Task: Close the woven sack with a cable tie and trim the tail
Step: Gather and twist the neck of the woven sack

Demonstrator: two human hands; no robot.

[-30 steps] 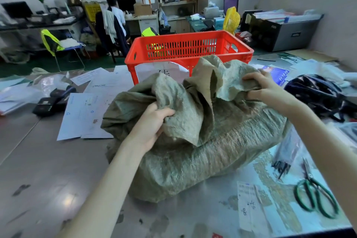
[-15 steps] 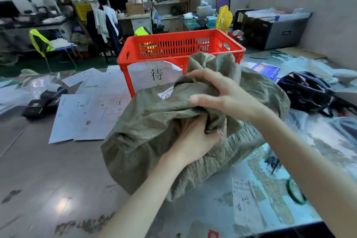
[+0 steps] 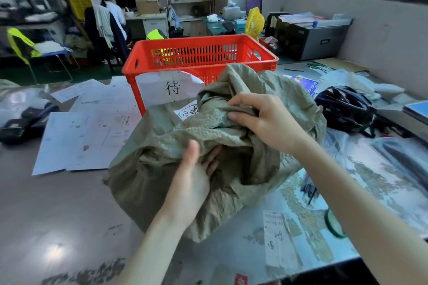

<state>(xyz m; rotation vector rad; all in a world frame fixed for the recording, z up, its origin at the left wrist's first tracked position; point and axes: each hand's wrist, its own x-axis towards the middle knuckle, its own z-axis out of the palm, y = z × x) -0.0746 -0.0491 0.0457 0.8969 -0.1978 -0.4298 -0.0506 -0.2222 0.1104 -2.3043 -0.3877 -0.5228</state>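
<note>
Right hand (image 3: pixel 266 122) is pinching a bunched fold of the sack (image 3: pixel 162 157), fingers curled tight; left hand (image 3: pixel 192 183) is lying half open against the cloth. Sack is sitting mid-table (image 3: pixel 58 203), just near of the red basket (image 3: pixel 199 53).

A glossy grey surface (image 3: pixel 58 215) carries a crumpled olive woven sack (image 3: pixel 162 157) and a red slatted plastic crate (image 3: pixel 199 55). Loose white paper sheets (image 3: pixel 92 136) lie left; a black bicycle helmet (image 3: pixel 345 109) sits right.

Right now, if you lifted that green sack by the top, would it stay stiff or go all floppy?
Probably floppy: the sack crumples into soft folds where the right hand bunches it. It likely isn't slippery, since the weave looks rough. The left hand presses in easily, so the contents seem soft.
</note>
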